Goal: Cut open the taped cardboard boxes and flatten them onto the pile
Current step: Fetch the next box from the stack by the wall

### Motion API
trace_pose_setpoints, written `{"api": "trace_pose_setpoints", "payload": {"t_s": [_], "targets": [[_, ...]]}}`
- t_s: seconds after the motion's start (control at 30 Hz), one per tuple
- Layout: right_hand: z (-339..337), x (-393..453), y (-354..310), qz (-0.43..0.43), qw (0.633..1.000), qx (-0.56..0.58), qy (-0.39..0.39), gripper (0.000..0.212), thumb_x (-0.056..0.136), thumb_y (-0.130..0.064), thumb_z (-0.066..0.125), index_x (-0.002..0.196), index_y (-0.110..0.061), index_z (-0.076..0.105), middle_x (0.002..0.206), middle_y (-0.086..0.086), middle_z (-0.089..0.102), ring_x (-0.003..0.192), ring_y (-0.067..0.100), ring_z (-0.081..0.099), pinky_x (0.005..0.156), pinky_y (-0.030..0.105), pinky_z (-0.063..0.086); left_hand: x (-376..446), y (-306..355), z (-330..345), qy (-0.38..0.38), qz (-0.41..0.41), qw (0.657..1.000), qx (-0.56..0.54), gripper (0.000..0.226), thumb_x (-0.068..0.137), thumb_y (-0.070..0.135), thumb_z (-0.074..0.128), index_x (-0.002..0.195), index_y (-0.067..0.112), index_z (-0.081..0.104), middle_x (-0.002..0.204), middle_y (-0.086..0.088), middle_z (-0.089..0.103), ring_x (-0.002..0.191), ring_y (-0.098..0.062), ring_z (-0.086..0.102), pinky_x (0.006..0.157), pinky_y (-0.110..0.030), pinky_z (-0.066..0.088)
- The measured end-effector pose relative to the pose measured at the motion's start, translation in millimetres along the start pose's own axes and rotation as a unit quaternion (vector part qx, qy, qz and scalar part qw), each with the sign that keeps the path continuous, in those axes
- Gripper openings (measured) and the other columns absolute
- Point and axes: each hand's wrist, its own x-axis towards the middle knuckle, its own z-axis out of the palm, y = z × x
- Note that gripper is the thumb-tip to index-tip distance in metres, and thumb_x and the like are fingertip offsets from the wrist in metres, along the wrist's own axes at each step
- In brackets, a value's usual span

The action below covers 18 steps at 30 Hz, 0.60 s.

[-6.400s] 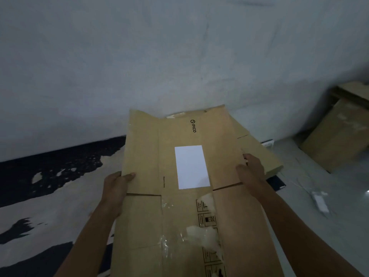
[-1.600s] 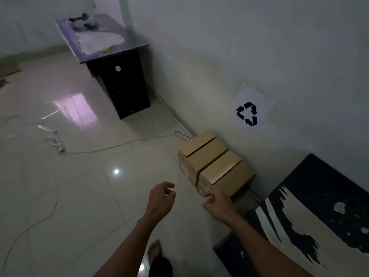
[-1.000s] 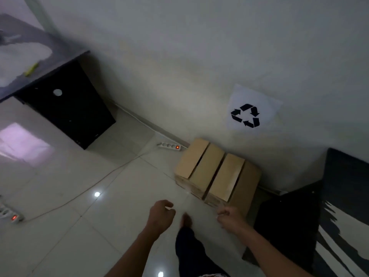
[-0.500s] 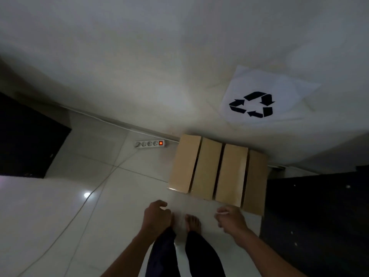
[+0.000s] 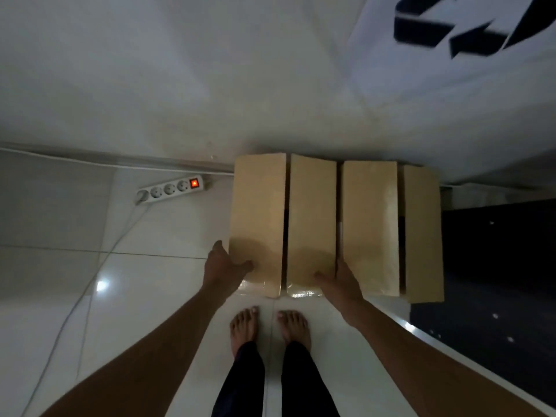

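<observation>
Cardboard boxes [image 5: 258,212]: tan, closed, glossy-taped.

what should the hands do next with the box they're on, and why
Probably slide or lift the left cardboard box away from the wall, toward the feet. The left hand and right hand grip its near corners, thumbs on top. It sits tight beside the right cardboard box, and glossy tape shows on its near edge, so cutting needs room.

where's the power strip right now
In the head view the power strip lies on the floor by the wall, just left of the left cardboard box, its lit red switch toward the box.
</observation>
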Motion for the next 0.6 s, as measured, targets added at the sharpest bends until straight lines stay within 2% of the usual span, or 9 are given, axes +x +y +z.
{"api": "trace_pose_setpoints", "payload": {"t_s": [0.07,0.17,0.27,0.37,0.47,0.53,0.6], "targets": [[13.7,20.1,11.3,0.02,0.999,0.039,-0.001,0.083,0.078,-0.038,0.078,0.148,-0.02,0.036,0.137,0.0,0.055,0.12,0.023,0.057,0.104,0.038,0.047,20.4,-15.4,10.2,-0.035,-0.007,0.999,-0.039,0.077,0.073,0.028,0.087,0.135,0.016,0.044,0.134,-0.003,0.054,0.119,-0.03,0.055,0.096,-0.038,0.05],[26.2,31.8,15.3,0.036,0.996,0.081,0.021,0.097,0.077,-0.034,0.082,0.154,-0.021,0.024,0.14,0.0,0.049,0.126,0.026,0.052,0.105,0.042,0.047,32.6,-32.9,23.8,-0.034,-0.004,0.996,-0.083,0.077,0.076,0.024,0.085,0.14,0.021,0.042,0.125,-0.001,0.056,0.113,-0.027,0.055,0.095,-0.044,0.051],[31.5,27.1,19.4,0.038,0.993,0.099,0.057,0.095,0.071,-0.032,0.086,0.149,-0.022,0.033,0.136,0.003,0.054,0.12,0.027,0.055,0.1,0.046,0.051,27.7,-36.0,29.6,0.011,-0.01,0.996,-0.091,0.072,0.078,0.017,0.083,0.139,0.018,0.045,0.124,-0.006,0.059,0.111,-0.03,0.056,0.095,-0.047,0.052],[27.8,1.7,22.5,0.039,0.99,0.102,0.084,0.084,0.06,-0.037,0.088,0.131,-0.026,0.044,0.126,0.0,0.058,0.114,0.029,0.058,0.093,0.051,0.053,8.6,-34.9,22.2,0.008,-0.007,0.997,-0.077,0.07,0.078,0.018,0.083,0.138,0.016,0.048,0.124,-0.006,0.059,0.111,-0.032,0.056,0.095,-0.049,0.051],[14.7,-41.5,23.5,0.024,0.982,0.164,0.087,0.079,0.039,-0.047,0.081,0.109,-0.033,0.047,0.11,-0.004,0.061,0.103,0.026,0.062,0.087,0.053,0.056,-31.1,-34.5,2.6,-0.009,0.01,0.996,-0.083,0.061,0.077,0.02,0.085,0.128,0.016,0.052,0.118,-0.004,0.06,0.107,-0.031,0.058,0.082,-0.045,0.054],[1.0,-78.2,20.2,0.013,0.977,0.196,0.081,0.074,0.038,-0.044,0.082,0.104,-0.037,0.049,0.108,-0.005,0.062,0.102,0.024,0.062,0.086,0.054,0.056,-66.0,-28.0,-14.2,-0.018,0.038,0.994,-0.101,0.054,0.074,0.019,0.087,0.117,0.015,0.054,0.112,-0.002,0.061,0.101,-0.028,0.061,0.069,-0.037,0.053],[-14.9,-116.0,16.8,0.003,0.971,0.227,0.074,0.071,0.043,-0.038,0.087,0.106,-0.036,0.052,0.111,-0.004,0.064,0.102,0.023,0.063,0.087,0.055,0.056,-103.7,-16.3,-31.3,-0.031,0.066,0.991,-0.11,0.052,0.072,0.017,0.088,0.11,0.014,0.053,0.11,0.003,0.061,0.098,-0.018,0.062,0.061,-0.026,0.049]]}}
